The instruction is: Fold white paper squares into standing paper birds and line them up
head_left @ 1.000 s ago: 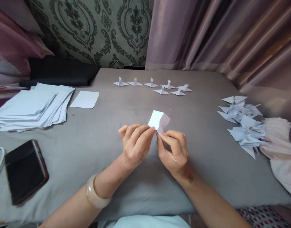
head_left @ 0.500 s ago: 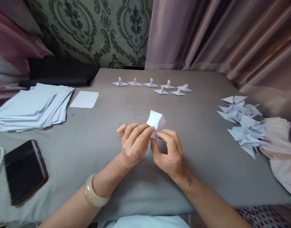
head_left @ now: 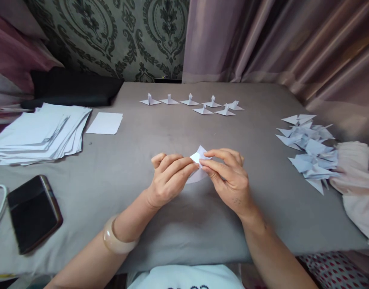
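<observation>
Between my two hands, above the grey cloth, is a small folded piece of white paper (head_left: 199,175). My left hand (head_left: 171,175) pinches its left side with thumb and fingers pressed together. On the right side, my right hand (head_left: 228,172) grips the paper between thumb and fingers. One pointed corner sticks up between the hands and a paler flap hangs below them. My fingertips hide part of the folds. Farther back stand several folded paper figures (head_left: 190,100) with flat pointed bases and upright middles.
A stack of white paper (head_left: 37,132) lies at the left, with one square sheet (head_left: 105,123) beside it. Nearer is a dark phone (head_left: 34,213). A heap of folded paper figures (head_left: 312,150) lies at the right against a pale cloth (head_left: 354,180). Folded black fabric (head_left: 76,87) sits at the back left.
My right hand has moved up and right, turning to grip the paper from its right side. The paper has changed shape, with a corner now pointing up. The view has shifted slightly.
</observation>
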